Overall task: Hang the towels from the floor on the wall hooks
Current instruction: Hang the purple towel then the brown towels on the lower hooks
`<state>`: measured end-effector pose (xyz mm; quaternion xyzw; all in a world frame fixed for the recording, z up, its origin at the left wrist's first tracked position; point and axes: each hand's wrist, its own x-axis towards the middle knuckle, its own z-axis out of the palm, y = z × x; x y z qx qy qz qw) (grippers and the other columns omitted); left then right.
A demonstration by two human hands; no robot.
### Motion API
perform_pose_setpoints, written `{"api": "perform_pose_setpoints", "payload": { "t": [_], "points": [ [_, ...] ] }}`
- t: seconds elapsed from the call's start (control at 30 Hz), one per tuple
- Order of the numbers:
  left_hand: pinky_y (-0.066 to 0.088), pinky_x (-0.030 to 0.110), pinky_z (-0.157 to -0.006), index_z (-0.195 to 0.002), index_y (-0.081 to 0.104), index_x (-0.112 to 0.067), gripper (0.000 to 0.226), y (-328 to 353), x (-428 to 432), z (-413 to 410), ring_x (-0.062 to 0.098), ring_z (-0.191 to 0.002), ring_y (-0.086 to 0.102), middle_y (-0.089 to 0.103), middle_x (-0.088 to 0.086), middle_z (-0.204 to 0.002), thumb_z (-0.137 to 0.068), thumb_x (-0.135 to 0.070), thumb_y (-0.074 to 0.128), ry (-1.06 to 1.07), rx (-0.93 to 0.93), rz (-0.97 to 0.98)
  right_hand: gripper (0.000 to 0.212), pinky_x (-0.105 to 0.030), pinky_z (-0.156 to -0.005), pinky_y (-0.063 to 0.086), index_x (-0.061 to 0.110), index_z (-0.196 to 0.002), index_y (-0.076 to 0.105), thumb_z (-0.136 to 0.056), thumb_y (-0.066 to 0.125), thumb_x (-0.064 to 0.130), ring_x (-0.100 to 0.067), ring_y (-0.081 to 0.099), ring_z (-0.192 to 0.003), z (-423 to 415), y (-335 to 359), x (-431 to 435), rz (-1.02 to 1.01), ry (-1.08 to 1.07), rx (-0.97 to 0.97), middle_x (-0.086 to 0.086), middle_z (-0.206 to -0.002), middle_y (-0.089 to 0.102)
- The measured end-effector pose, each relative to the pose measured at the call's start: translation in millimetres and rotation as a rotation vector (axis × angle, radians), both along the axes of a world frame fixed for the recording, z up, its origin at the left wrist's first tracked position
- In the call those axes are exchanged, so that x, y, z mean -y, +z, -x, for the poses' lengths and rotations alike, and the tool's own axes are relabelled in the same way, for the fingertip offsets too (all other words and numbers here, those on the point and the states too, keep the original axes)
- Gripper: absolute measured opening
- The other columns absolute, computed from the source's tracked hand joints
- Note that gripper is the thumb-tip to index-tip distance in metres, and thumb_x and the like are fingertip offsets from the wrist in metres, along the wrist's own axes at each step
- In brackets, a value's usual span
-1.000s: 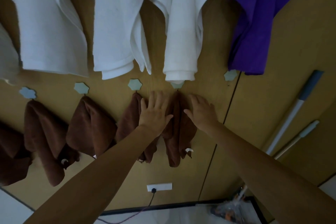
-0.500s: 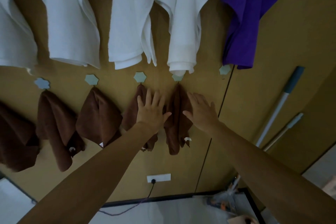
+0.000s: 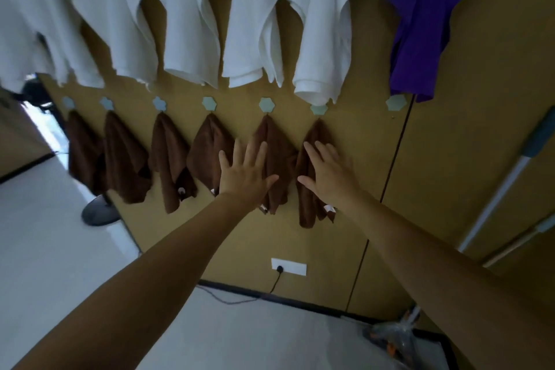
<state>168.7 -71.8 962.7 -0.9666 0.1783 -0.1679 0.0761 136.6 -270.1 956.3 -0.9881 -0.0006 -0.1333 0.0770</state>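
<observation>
Brown towels [image 3: 169, 156] hang in a row on the yellow wall [image 3: 465, 129], each one from a small pale green hook [image 3: 209, 103]. Some of them have a tiny white tag [image 3: 329, 208] near the bottom, but the tags are too small for me to read.

My left grip [image 3: 244, 179] is spread wide with the fingers straight. It lies flat against the row, partly on the second brown towel from the right [image 3: 280, 159], and its fingers reach toward the towel next door. My right grip [image 3: 330, 174] is spread too. It lies flat on the last brown towel at the right end [image 3: 306, 210]. Both grips only press (the fingers do not curl or pinch).

Above the brown row hangs a row of big white towels [image 3: 321, 24], and at the right end of it is one purple towel [image 3: 426, 18]. One more green hook [image 3: 396, 102] sits just under the purple towel.

Low on the wall is a white socket [image 3: 289, 265] with a dark cord [image 3: 274, 279] plugged in. Two long poles [image 3: 507, 186] lean on the wall at the right. The floor [image 3: 45, 249] is white. A round grey base [image 3: 99, 214] stands on it at the left, and a crinkly plastic bag [image 3: 393, 336] lies at the bottom right.
</observation>
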Motion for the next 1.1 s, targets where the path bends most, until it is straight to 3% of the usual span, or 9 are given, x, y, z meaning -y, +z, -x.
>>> {"api": "perform_pose_setpoints", "payload": {
  "t": [0.57, 1.1],
  "points": [
    [0.011, 0.057, -0.116, -0.155, -0.006, -0.02, 0.076, 20, -137, 106, 0.033, -0.149, -0.004, -0.003, 0.007, -0.163, -0.096, -0.064, 0.017, 0.214, 0.081, 0.033, 0.079, -0.061, -0.116, 0.008, 0.03, -0.155, -0.002, -0.096, 0.042, 0.057, -0.023, -0.002, -0.15, 67, 28, -136, 0.027, 0.237, 0.02, 0.001, -0.163, 0.0],
    [0.01, 0.058, -0.116, -0.154, -0.011, -0.02, 0.078, 25, -443, 207, 0.036, -0.148, -0.008, -0.008, 0.009, -0.163, -0.095, -0.066, 0.012, 0.411, 0.024, -0.005, 0.078, -0.061, -0.116, 0.007, 0.031, -0.155, 0.0, -0.096, 0.044, 0.055, -0.022, -0.003, -0.15, 130, 33, -445, 0.027, 0.423, -0.001, 0.003, -0.163, 0.0]
  ]
}}
